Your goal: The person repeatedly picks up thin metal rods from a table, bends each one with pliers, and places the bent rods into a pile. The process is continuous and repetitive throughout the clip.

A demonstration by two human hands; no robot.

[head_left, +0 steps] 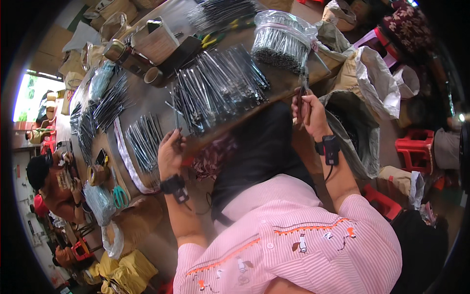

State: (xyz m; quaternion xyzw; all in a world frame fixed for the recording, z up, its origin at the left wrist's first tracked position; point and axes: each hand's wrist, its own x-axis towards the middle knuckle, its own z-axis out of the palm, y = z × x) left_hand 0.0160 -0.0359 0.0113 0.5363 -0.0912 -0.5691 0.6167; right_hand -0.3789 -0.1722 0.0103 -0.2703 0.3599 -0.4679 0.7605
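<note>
My left hand [171,143] is at the near table edge, its fingers pinched around a thin metal strip [176,115] that points away from me. Farther right, my right hand [313,112] grips pliers [304,82] with reddish-brown handles, jaws pointing away. Between and beyond my hands lies a wide spread of flat metal strips [215,88], their small end pieces toward me. Left of my left hand rests a smaller pile of strips [145,142]. A round plastic-wrapped bundle of strips [281,41] stands at the far right of the table.
A box [154,41], a brown cup [153,76] and yellow-handled pliers [211,40] stand or lie toward the back. Teal-handled scissors [120,196] and a tape roll [98,175] are at left. Open sacks [360,137] and a red stool [415,149] are on the right. A co-worker [54,181] sits far left.
</note>
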